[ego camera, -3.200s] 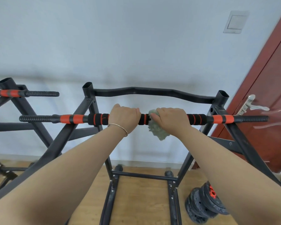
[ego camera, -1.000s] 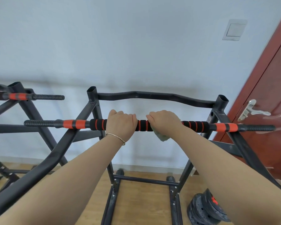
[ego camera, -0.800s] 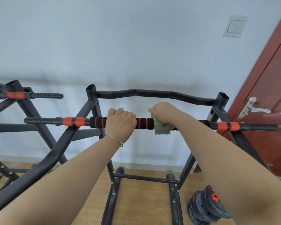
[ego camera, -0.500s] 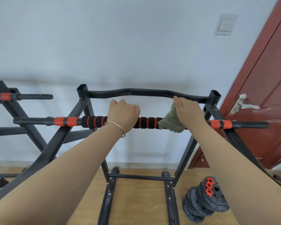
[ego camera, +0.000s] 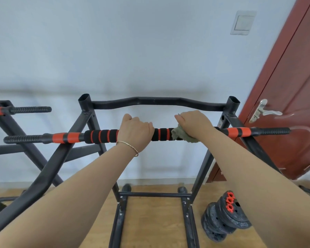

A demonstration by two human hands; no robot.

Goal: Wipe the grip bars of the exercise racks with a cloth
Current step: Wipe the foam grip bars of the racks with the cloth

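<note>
A black grip bar [ego camera: 100, 136] with orange bands and foam padding lies across a black steel rack [ego camera: 87, 111]. My left hand [ego camera: 135, 133] grips the padded middle of the bar, a thin bracelet on its wrist. My right hand [ego camera: 195, 124] holds a crumpled grey-green cloth [ego camera: 179, 134] wrapped against the bar, just right of the left hand. The bar under the cloth and both palms is hidden. The bar's right end [ego camera: 268, 131] sticks out past the rack's right post.
A second rack with its own bar [ego camera: 29, 110] stands at the left. A curved black crossbar [ego camera: 157, 102] runs behind the hands. Black weight plates [ego camera: 225, 217] with orange nuts lie on the wooden floor at right. A red-brown door [ego camera: 290, 97] with a metal handle is at right.
My right hand slid the cloth along the bar to the right, then turned back over it. The left hand kept its grip in the same place.
</note>
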